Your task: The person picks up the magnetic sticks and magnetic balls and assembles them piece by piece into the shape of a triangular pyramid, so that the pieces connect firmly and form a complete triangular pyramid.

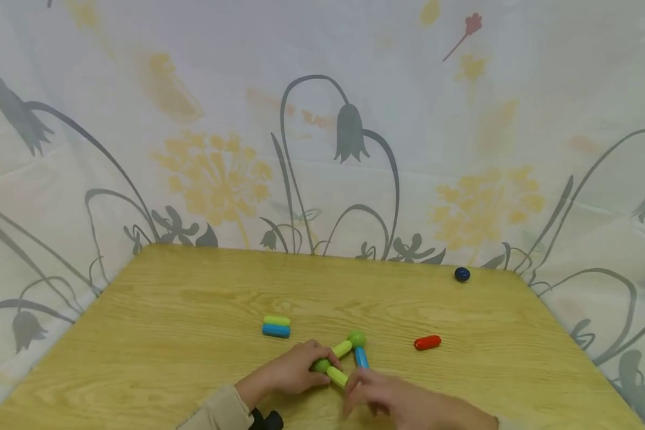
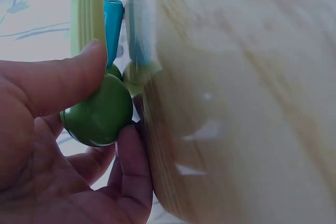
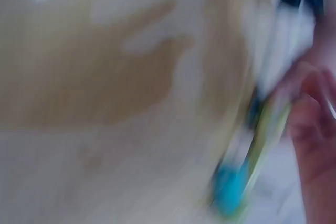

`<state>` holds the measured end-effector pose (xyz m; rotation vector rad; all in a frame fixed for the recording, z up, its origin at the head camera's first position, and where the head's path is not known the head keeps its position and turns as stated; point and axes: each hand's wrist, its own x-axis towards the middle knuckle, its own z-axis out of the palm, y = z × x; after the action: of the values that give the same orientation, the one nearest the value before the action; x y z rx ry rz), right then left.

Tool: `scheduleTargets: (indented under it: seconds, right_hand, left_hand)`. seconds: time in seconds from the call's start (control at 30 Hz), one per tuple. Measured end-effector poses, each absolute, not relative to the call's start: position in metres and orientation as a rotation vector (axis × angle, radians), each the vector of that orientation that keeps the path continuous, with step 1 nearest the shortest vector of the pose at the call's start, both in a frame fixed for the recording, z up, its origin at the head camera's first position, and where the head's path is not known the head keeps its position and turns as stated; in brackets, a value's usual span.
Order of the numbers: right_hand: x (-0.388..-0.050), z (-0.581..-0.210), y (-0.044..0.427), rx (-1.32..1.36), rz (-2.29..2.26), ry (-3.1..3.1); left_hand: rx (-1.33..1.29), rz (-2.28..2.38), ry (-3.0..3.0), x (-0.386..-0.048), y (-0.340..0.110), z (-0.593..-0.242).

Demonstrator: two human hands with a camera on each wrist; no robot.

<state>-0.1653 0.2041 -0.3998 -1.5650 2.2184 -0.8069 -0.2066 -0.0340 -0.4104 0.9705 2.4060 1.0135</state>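
My left hand point(image 1: 301, 367) pinches a green ball point(image 2: 100, 111) between thumb and fingers. From that ball a yellow-green rod point(image 1: 337, 376) slants toward my right hand, and a second yellow-green rod point(image 1: 342, 349) runs up to another green ball point(image 1: 357, 339). A blue rod point(image 1: 361, 357) points down from the far ball, its lower end near the right hand. My right hand point(image 1: 392, 397) hovers by the rod ends, fingers hanging loosely bent, with nothing visible in them. In the right wrist view that hand and the rods are blurred.
Left of the joined pieces, a loose yellow-green rod point(image 1: 276, 321) lies against a blue one point(image 1: 276, 330). A red rod point(image 1: 427, 342) lies to the right. Far back right sits a dark blue ball point(image 1: 462, 274). A black object point(image 1: 269, 420) shows beside the left sleeve.
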Motion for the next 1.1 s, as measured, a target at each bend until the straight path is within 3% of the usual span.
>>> scheduleTargets:
  seconds: [0.2, 0.43, 0.7, 1.1]
  right_hand:
    - [-0.144, -0.407, 0.185, -1.518, -0.569, 2.025]
    - [-0.171, -0.401, 0.220, -1.606, -0.913, 2.213]
    - [-0.201, -0.403, 0.233, -1.550, -0.819, 2.212]
    - [-0.202, -0.401, 0.229, -1.541, -0.862, 2.251]
  left_hand:
    - [0.952, 0.986, 2.406, -0.207, -0.032, -0.411]
    - [0.963, 0.990, 2.384, -0.205, -0.033, -0.410]
    - [1.002, 0.973, 2.356, -0.206, -0.037, -0.408]
    - [0.950, 1.067, 2.381, -0.204, -0.035, -0.410]
